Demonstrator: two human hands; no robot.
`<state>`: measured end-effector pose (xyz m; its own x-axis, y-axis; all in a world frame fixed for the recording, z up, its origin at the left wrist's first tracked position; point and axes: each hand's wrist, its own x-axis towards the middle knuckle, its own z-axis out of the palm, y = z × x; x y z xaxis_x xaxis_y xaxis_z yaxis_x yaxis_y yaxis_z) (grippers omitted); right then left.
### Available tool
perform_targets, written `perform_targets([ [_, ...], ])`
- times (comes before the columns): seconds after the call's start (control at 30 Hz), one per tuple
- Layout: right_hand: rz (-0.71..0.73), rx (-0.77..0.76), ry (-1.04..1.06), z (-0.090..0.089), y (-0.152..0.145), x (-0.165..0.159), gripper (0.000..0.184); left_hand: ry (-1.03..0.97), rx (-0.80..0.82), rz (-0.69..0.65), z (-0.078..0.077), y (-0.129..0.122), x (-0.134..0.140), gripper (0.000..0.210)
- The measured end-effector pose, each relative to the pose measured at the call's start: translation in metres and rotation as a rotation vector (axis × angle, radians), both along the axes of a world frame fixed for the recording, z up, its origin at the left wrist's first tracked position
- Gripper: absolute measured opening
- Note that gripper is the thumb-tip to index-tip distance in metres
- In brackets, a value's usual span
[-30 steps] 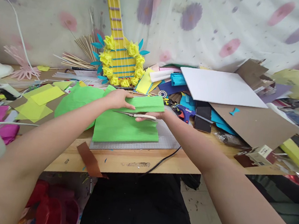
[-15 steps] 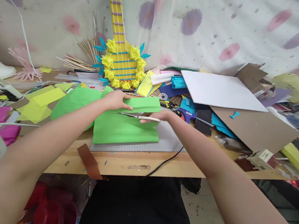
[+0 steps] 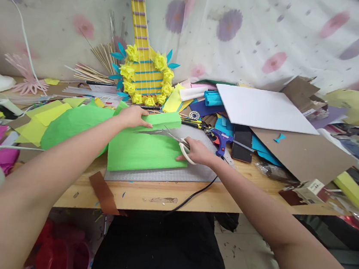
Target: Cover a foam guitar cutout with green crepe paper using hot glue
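The left hand [image 3: 132, 117] presses flat on the far strip of green crepe paper [image 3: 145, 150], which lies on a grey cutting mat [image 3: 194, 173] on the worktop [image 3: 159, 195]. The right hand [image 3: 197, 150] grips scissors [image 3: 166, 134], blades parted over the sheet. A blue glue gun [image 3: 219, 138] lies just right; a yellow paper guitar [image 3: 143, 68] stands beyond. No writing is readable.

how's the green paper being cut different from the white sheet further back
The green paper is crinkly, lies on the grey cutting mat, is pinned by the left hand and meets the scissors held in the right hand. The white sheet is smooth, stiff-looking and untouched, resting on a clutter pile. Both lie roughly flat.
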<state>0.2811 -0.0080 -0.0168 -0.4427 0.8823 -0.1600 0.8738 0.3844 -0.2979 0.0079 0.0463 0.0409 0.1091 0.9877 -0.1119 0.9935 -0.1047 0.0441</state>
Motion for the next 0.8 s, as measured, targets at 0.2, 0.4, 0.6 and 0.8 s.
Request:
perform_targets([
  [0.2,-0.048,-0.069,0.071,-0.008,-0.009,-0.009,0.043,0.007,-0.046,-0.016,-0.003,-0.003,-0.003,0.075],
  [0.4,-0.022,-0.143,0.235,0.008,0.020,-0.002,0.029,0.069,-0.014,0.047,-0.007,-0.007,-0.003,0.075],
  [0.6,0.049,-0.224,0.447,0.036,0.074,0.005,0.021,0.053,0.035,0.151,0.000,-0.006,-0.005,0.070],
  [0.8,-0.005,-0.063,0.284,0.047,0.129,-0.017,0.027,-0.022,0.069,0.282,0.004,-0.003,0.003,0.066],
])
